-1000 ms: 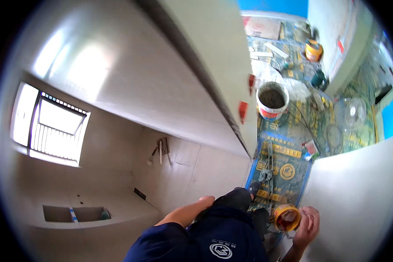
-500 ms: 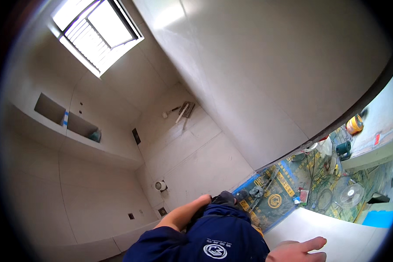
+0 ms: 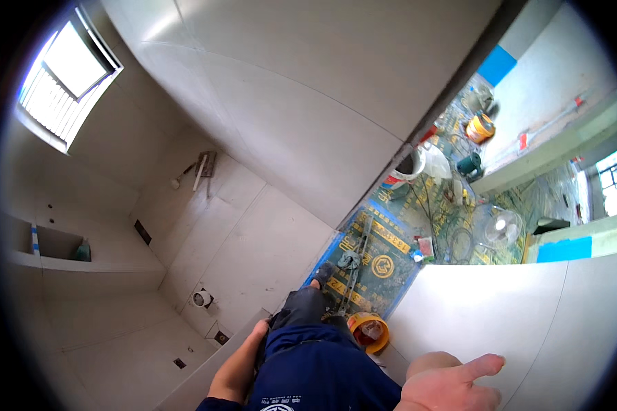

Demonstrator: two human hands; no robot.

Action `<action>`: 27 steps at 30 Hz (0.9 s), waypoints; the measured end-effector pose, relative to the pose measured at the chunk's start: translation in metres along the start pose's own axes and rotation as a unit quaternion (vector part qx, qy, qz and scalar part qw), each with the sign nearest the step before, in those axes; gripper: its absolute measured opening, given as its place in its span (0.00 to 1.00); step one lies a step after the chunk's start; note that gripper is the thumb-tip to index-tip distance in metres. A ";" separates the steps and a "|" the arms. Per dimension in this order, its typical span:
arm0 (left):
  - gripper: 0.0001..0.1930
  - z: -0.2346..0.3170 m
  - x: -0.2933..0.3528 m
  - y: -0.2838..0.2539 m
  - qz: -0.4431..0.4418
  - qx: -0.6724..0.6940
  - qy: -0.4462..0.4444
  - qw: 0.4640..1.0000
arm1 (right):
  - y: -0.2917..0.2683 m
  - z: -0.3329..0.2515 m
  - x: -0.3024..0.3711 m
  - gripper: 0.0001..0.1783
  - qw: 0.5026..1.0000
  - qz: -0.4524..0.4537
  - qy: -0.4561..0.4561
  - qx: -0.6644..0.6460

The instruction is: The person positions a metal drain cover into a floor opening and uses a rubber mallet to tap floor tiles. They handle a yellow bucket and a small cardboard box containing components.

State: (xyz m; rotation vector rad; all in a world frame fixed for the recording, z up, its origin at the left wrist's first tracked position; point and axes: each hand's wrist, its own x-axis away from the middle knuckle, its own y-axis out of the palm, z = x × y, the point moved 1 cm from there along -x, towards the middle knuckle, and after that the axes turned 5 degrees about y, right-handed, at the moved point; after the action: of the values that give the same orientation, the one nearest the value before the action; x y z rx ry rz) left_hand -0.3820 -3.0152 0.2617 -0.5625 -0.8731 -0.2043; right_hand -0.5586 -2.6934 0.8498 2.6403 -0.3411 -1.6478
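Note:
My left hand (image 3: 259, 333) rests low against the side of my dark trousers (image 3: 299, 309), and its fingers are hidden there. Off to the right, my right hand (image 3: 449, 385) is raised in front of a large pale panel (image 3: 483, 308); the thumb sticks out, another finger stretches beside it, and nothing shows in the hand. I cannot tell whether it touches the panel. Between my body and that panel stands a yellow bucket (image 3: 385, 337) with reddish, wrapped-looking contents.
A long metal bar (image 3: 358, 264) and a grey rag (image 3: 349, 259) lie on the green floor sheeting (image 3: 382, 240). Beyond are a fan (image 3: 502, 227), a white bucket (image 3: 406, 164) and another yellow bucket (image 3: 480, 129). A white pipe stub (image 3: 202, 298) rises from the tiled floor (image 3: 240, 246).
My view has swung right, so more of the far room and the yellow bucket beside me show. The right hand has come further into view; the left stays by my side.

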 end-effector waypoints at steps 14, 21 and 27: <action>0.17 0.026 -0.017 -0.062 0.014 -0.101 0.014 0.995 | -0.065 0.029 0.020 0.10 0.975 -0.027 -0.023 0.220; 0.18 0.042 -0.011 -0.125 0.045 -0.030 -0.046 0.997 | -0.065 0.202 -0.041 0.15 0.931 0.199 0.175 0.249; 0.16 0.136 -0.020 -0.164 0.051 0.084 -0.017 0.995 | -0.209 0.512 0.118 0.23 0.818 0.293 0.408 0.280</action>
State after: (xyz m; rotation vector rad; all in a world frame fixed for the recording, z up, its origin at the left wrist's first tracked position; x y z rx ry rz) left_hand -0.5497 -3.0794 0.3787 -0.4533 -0.8830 -0.0278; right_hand -0.9270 -2.4572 0.4910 2.8051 -1.5448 -0.1759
